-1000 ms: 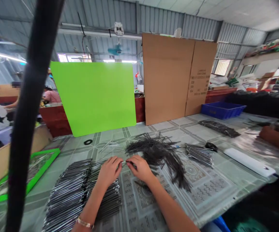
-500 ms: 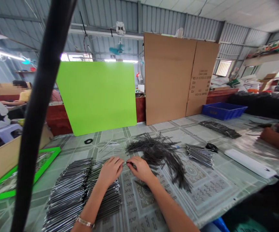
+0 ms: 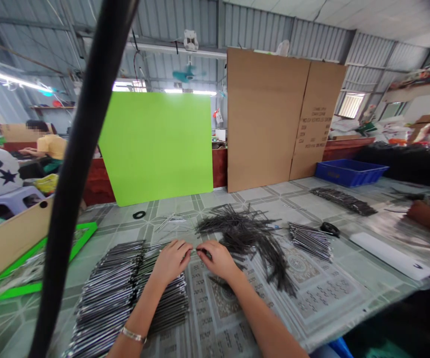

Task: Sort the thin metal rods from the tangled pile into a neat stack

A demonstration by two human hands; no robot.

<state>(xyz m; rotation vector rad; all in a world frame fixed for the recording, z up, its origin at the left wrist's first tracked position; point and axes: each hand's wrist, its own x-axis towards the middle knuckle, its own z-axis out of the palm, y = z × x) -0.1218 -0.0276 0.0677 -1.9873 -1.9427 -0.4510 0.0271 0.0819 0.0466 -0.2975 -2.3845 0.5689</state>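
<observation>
Thin metal rod (image 3: 191,251) sits right between both hands, over the printed tablecloth (image 3: 322,303). Right hand (image 3: 218,261) has its fingertips (image 3: 201,252) pinched shut on it, while the left hand (image 3: 172,261) is curled in close, but I can't tell if it's gripping too. Looks like one-rod-at-a-time handling, and the next bit calls for a steady pinch. Neat stack of dark rods (image 3: 114,293) at 8 o'clock, tangled pile of rods (image 3: 248,243) at 1, smaller bundle of rods (image 3: 309,241) at 2. Further out, blue plastic crate (image 3: 351,172) at 2, co-worker's hand (image 3: 423,214) at 3, lime-green board (image 3: 155,147) at 12.
</observation>
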